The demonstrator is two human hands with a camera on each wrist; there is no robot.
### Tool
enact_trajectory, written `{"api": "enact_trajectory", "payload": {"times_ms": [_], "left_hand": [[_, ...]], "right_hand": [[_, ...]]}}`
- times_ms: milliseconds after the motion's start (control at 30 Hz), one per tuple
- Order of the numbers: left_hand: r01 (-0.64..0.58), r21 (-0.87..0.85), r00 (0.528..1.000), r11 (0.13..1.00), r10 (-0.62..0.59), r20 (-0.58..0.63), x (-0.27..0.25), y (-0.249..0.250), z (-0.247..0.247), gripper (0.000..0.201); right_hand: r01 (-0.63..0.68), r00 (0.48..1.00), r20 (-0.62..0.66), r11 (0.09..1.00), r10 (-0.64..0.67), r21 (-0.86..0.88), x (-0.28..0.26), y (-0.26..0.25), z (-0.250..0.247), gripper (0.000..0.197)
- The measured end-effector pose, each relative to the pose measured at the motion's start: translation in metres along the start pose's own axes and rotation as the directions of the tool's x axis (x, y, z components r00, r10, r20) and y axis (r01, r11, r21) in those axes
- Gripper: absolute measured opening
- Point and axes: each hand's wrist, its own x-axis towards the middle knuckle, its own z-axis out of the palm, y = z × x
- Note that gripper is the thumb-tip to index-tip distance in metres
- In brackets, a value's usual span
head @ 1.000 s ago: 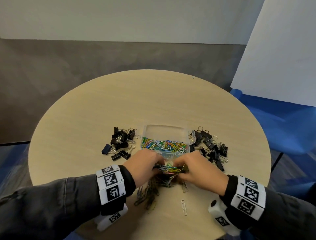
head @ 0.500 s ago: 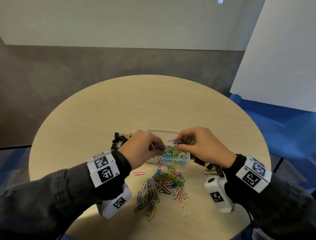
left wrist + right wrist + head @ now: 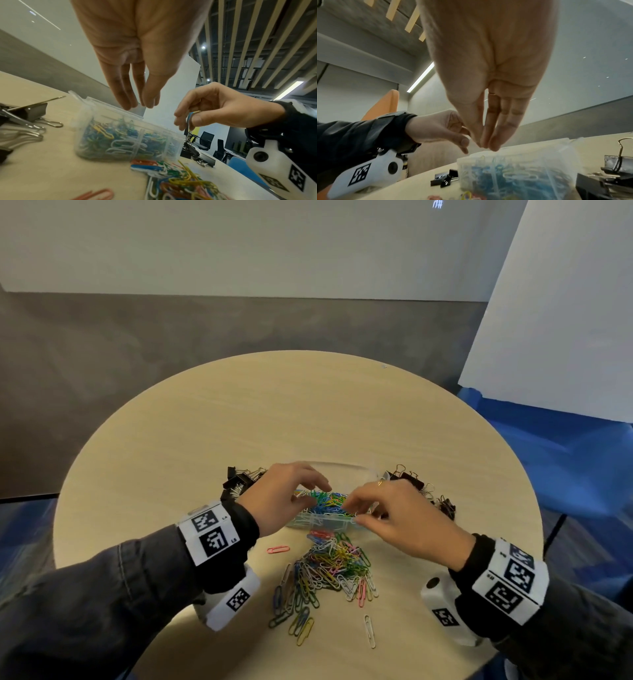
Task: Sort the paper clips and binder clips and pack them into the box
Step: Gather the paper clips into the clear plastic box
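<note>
A clear plastic box stands mid-table, full of coloured paper clips. My left hand hovers over its left half with fingers relaxed and pointing down; nothing shows between them in the left wrist view. My right hand is above the box's right front corner. In the left wrist view its thumb and fingers pinch a few paper clips. A loose pile of paper clips lies just in front of the box. Black binder clips sit in heaps left and right of it.
A single pink clip lies left of the pile and a white clip lies near the front edge of the round wooden table. The box's open lid lies flat behind it.
Both hands lifted a bunch of clips off the loose pile and carried it up over the box. The left hand's fingers have since loosened and spread.
</note>
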Motion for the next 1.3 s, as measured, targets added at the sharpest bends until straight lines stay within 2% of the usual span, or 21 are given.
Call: {"api": "enact_trajectory", "payload": {"times_ms": [133, 233, 333, 433, 500, 600, 733, 800, 900, 1033, 1100, 1200, 1300], "left_hand": [[-0.070, 0.043, 0.997, 0.997, 0.070, 0.021, -0.009, 0.002, 0.004, 0.023], [-0.077, 0.077, 0.996, 0.994, 0.074, 0.052, -0.016, 0.005, 0.002, 0.021], [-0.067, 0.119, 0.993, 0.991, 0.054, 0.108, -0.024, 0.006, 0.000, 0.019], [-0.024, 0.177, 0.976, 0.984, -0.015, 0.216, -0.032, 0.005, 0.007, 0.038], [-0.019, 0.188, 0.961, 0.982, -0.035, 0.276, -0.036, 0.004, 0.016, 0.060], [-0.023, 0.194, 0.953, 0.981, -0.037, 0.302, -0.042, 0.003, 0.025, 0.085], [-0.082, 0.246, 0.945, 0.966, -0.003, 0.327, -0.045, 0.001, 0.032, 0.098], [-0.106, 0.265, 0.937, 0.958, 0.008, 0.348, -0.046, 0.001, 0.033, 0.093], [-0.099, 0.290, 0.941, 0.952, -0.006, 0.339, -0.046, 0.003, 0.033, 0.071], [-0.085, 0.271, 0.947, 0.959, -0.006, 0.321, -0.043, 0.005, 0.034, 0.050], [-0.079, 0.263, 0.948, 0.961, -0.009, 0.319, -0.040, 0.007, 0.034, 0.043], [-0.084, 0.275, 0.947, 0.958, -0.010, 0.322, -0.037, 0.011, 0.034, 0.032], [-0.105, 0.297, 0.943, 0.949, 0.000, 0.332, -0.034, 0.011, 0.033, 0.025]], "right_hand": [[0.088, 0.980, 0.181, 0.995, -0.079, -0.046, -0.007, -0.004, 0.019, 0.030], [0.092, 0.961, 0.274, 0.985, -0.049, -0.148, -0.012, -0.001, 0.032, 0.054], [0.096, 0.936, 0.350, 0.979, -0.028, -0.179, -0.015, -0.002, 0.037, 0.077], [0.080, 0.928, 0.372, 0.979, -0.004, -0.188, -0.015, -0.007, 0.040, 0.088], [0.072, 0.931, 0.365, 0.978, 0.004, -0.194, -0.013, -0.011, 0.042, 0.083], [0.101, 0.946, 0.323, 0.969, -0.024, -0.224, -0.008, -0.015, 0.041, 0.060], [0.117, 0.953, 0.300, 0.973, -0.053, -0.201, -0.005, -0.014, 0.038, 0.035], [0.089, 0.953, 0.300, 0.981, -0.034, -0.171, -0.005, -0.012, 0.035, 0.028], [0.033, 0.952, 0.305, 0.995, -0.003, -0.094, -0.005, -0.009, 0.024, 0.017], [-0.045, 0.956, 0.291, 0.999, 0.042, 0.006, 0.002, -0.007, 0.000, 0.017], [-0.057, 0.977, 0.207, 0.997, 0.044, 0.058, 0.009, -0.002, -0.012, 0.015], [-0.064, 0.998, 0.002, 0.995, 0.064, 0.073, 0.019, 0.006, -0.023, 0.014], [-0.089, 0.993, -0.067, 0.993, 0.094, 0.075, 0.020, 0.010, -0.021, 0.022]]}}
